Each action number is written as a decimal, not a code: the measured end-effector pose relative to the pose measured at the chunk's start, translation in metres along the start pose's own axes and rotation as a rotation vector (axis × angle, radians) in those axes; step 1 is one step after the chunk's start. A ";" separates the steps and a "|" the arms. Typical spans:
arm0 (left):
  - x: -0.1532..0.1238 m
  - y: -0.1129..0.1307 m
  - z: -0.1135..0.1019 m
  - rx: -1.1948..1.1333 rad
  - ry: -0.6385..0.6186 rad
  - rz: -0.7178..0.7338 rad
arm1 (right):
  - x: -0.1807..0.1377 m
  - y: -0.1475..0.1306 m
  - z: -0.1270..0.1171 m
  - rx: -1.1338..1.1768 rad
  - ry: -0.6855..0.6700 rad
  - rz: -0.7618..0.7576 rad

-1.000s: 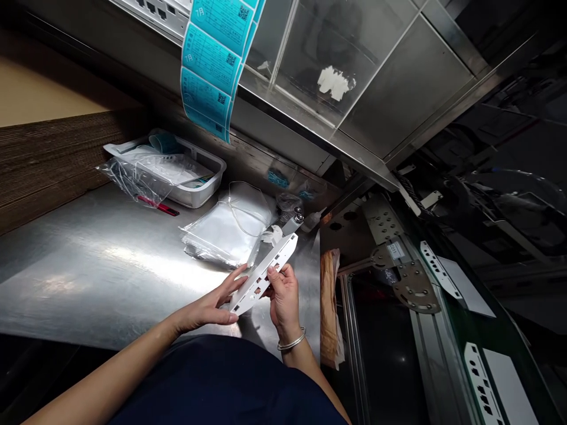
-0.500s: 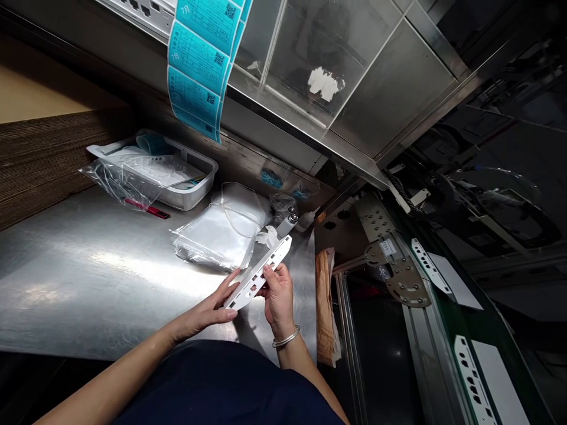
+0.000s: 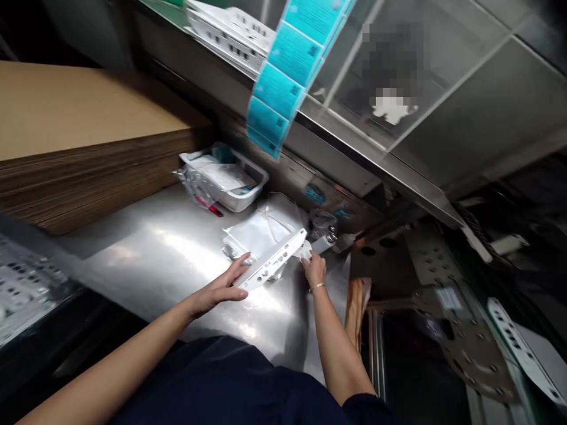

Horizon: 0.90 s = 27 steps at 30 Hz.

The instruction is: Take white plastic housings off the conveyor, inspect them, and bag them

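Note:
My left hand (image 3: 224,287) grips the near end of a long white panel with port cut-outs (image 3: 270,260), thumb on one side and fingers on the other. The panel is held tilted above the metal table, its far end pointing up and right. My right hand (image 3: 315,270), with a bracelet at the wrist, is off the panel, its fingers closed on a crumpled white cloth (image 3: 305,250). Just beyond the cloth lies a white bottle with a metal top (image 3: 325,241). Behind the panel is a stack of clear plastic bags (image 3: 252,233), partly hidden.
A white bin (image 3: 241,203) stands at the back beside a red-and-black cutter (image 3: 215,209). Stacked cardboard (image 3: 101,144) rises on the left. Blue label strips (image 3: 283,82) hang from the shelf. A conveyor carrying another white panel (image 3: 522,348) runs at right.
My right hand has let go of the panel and moved forward and right to the white cloth. My left hand keeps the panel. The camera view has swung left.

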State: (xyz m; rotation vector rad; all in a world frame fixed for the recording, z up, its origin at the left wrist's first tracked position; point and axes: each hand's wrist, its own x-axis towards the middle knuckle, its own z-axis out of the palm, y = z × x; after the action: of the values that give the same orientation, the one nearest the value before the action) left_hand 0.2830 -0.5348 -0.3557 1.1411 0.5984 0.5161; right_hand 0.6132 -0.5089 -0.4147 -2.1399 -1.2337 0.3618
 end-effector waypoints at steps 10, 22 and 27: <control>0.004 -0.003 0.001 -0.174 0.042 -0.023 | -0.025 -0.014 -0.020 0.086 0.224 -0.287; 0.009 -0.002 0.005 -0.192 0.069 -0.028 | -0.120 -0.125 -0.052 0.302 -0.174 -0.929; 0.005 -0.002 0.003 -0.163 0.080 -0.012 | -0.123 -0.136 -0.034 0.159 -0.281 -1.049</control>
State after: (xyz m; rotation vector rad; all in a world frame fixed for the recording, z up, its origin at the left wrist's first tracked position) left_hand 0.2892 -0.5342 -0.3573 0.9661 0.6203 0.5912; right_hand 0.4753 -0.5781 -0.3102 -1.0883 -2.1808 0.2692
